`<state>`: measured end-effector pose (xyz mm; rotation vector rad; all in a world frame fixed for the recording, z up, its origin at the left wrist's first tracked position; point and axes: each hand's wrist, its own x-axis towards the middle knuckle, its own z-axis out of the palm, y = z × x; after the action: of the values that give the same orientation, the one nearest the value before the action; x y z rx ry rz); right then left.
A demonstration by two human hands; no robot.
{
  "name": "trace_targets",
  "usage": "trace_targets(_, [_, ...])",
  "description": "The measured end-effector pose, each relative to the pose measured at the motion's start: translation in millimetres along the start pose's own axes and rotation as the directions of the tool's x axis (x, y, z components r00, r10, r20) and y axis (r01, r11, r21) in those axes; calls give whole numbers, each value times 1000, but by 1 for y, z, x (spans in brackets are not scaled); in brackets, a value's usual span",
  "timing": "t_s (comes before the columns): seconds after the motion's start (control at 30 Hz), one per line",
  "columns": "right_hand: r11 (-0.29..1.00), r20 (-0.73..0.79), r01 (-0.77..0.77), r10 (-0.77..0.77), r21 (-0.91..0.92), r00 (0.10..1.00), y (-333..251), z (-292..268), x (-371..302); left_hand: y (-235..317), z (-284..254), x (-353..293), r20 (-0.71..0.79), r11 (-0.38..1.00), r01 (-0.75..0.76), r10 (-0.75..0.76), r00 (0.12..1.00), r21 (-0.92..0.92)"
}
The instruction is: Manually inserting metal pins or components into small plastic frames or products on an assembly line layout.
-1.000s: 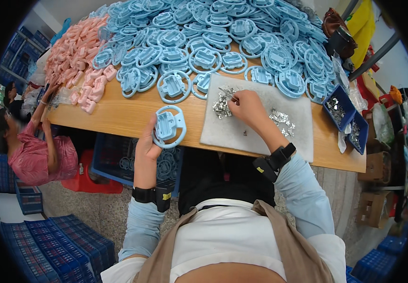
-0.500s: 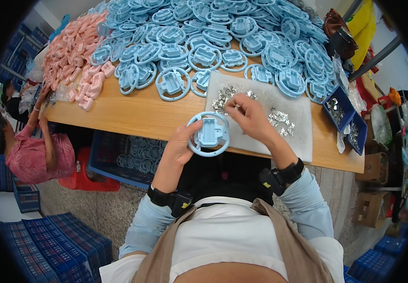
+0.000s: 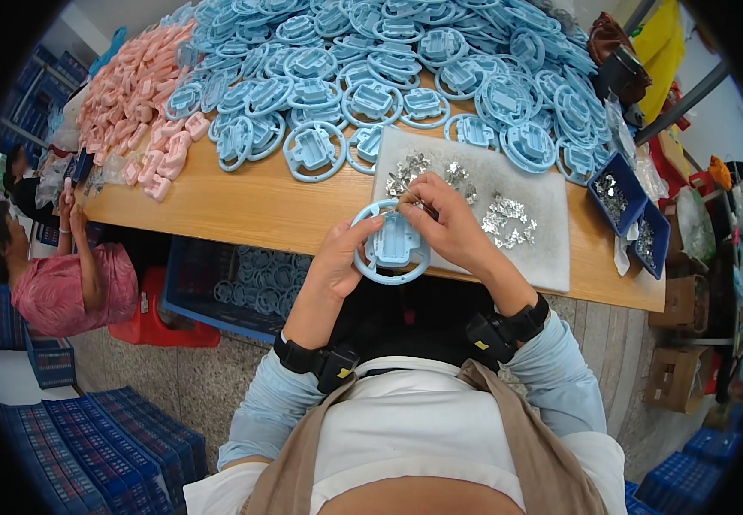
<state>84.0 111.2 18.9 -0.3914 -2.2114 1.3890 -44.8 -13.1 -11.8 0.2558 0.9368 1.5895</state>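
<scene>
- The left hand (image 3: 337, 257) grips a light-blue round plastic ring with a box-shaped hollow centre (image 3: 393, 242), thumb laid over its left rim and fingers beneath.
- This ring is held at the tabletop's near edge, its hollow side facing up, over the near left corner of a pale grey rectangular felt-like mat (image 3: 552, 251).
- The right hand (image 3: 440, 221) is at the ring's upper right, thumb and fingers drawn together in a pinch; a thin metallic sliver shows by the fingertips, too small to identify.
- Small shiny silver metal pieces (image 3: 505, 220) lie on the mat in loose clusters, some beyond the right hand and others to its right.
- More light-blue plastic rings (image 3: 373, 101) are heaped along the far edge of the wood-coloured tabletop (image 3: 217, 194), several lying just beyond the mat.
- Pale pink moulded plastic parts (image 3: 127, 96) are piled toward the tabletop's far left corner.
- Two dark-blue plastic trays (image 3: 634, 194), each with small metal pieces inside, stand by the tabletop's right edge.
- Below the near edge, left of the person, a blue plastic crate (image 3: 184, 288) holds further rings.
- A co-worker in a pink top (image 3: 80, 287) is at the tabletop's left end.
</scene>
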Motion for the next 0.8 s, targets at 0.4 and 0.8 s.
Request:
trace_targets(0.4, [969, -127, 116, -146, -219, 981, 4, 13, -5, -5, 5, 2, -72, 1000, 2, -3, 997, -12])
trace_targets(0.8, [987, -58, -43, 35, -155, 998, -7, 4, -9, -5, 9, 5, -144, 997, -28, 38, 989, 72])
